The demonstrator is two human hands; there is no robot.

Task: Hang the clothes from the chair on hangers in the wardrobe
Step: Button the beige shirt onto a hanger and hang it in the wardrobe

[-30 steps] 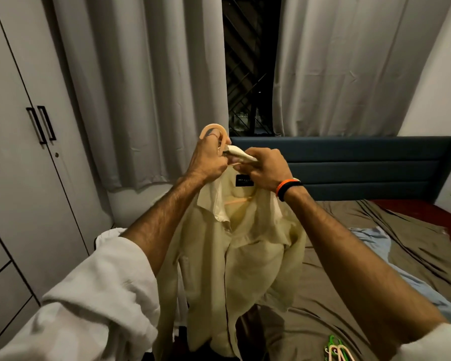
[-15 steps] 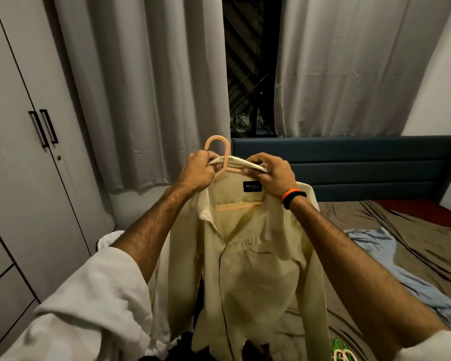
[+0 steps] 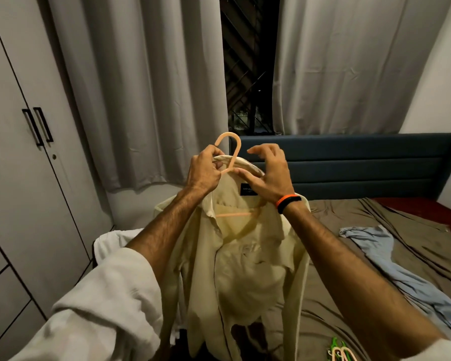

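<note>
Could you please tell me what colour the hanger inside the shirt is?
The hanger is pale orange, clearest in the head view.

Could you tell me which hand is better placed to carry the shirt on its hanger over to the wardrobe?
Left. The left hand grips the hanger at the pale yellow shirt collar, on the wardrobe side; the right hand is open.
</note>
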